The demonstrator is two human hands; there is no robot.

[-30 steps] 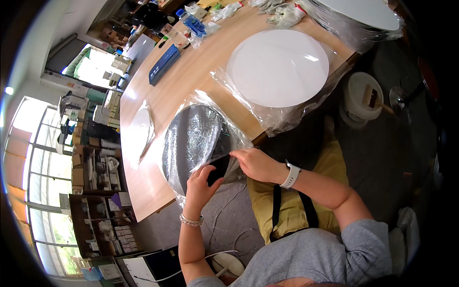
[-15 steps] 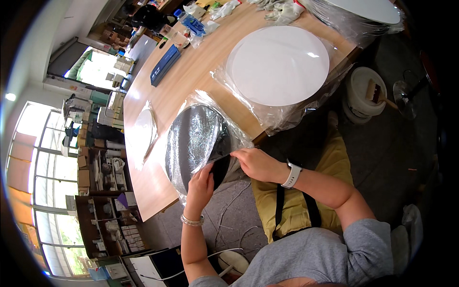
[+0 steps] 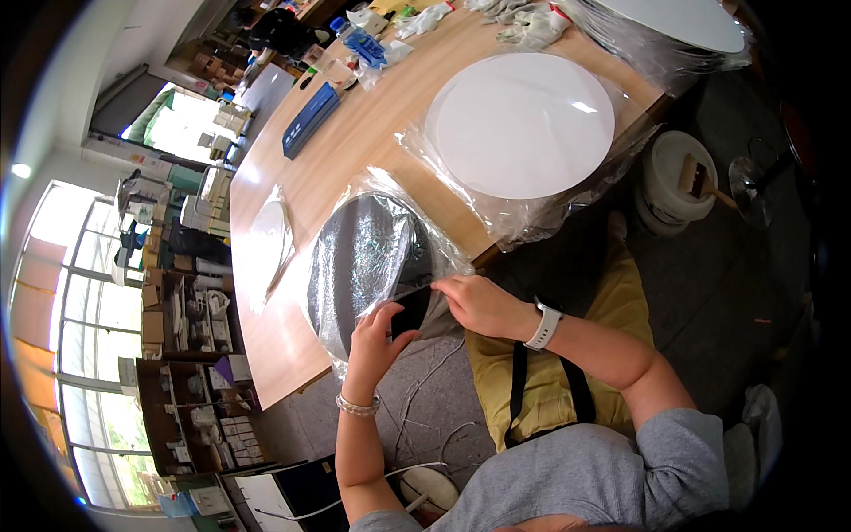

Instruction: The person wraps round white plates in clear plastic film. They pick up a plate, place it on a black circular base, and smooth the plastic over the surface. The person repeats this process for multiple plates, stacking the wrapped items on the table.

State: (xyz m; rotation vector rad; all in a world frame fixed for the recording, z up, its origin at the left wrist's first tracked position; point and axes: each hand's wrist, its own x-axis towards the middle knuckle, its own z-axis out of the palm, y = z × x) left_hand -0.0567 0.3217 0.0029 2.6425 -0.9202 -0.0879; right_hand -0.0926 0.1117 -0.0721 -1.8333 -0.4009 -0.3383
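Note:
A black round disc lies partly inside a clear plastic bag at the table's near edge, its lower part bare. At the bag's right side my right hand pinches the edge of the plastic between thumb and fingers. My left hand rests at the near left of the disc, fingers stretched onto the plastic and thumb spread away from them. What lies under those fingertips is hidden.
A big white round disc lies on plastic to the right; thin white discs lie left. Behind are a blue box, a bottle and gloves. A white bucket with a brush stands right. Someone is far off.
My left thumb has swung out away from the fingers. The right hand keeps its pinch on the plastic. The view has shifted slightly.

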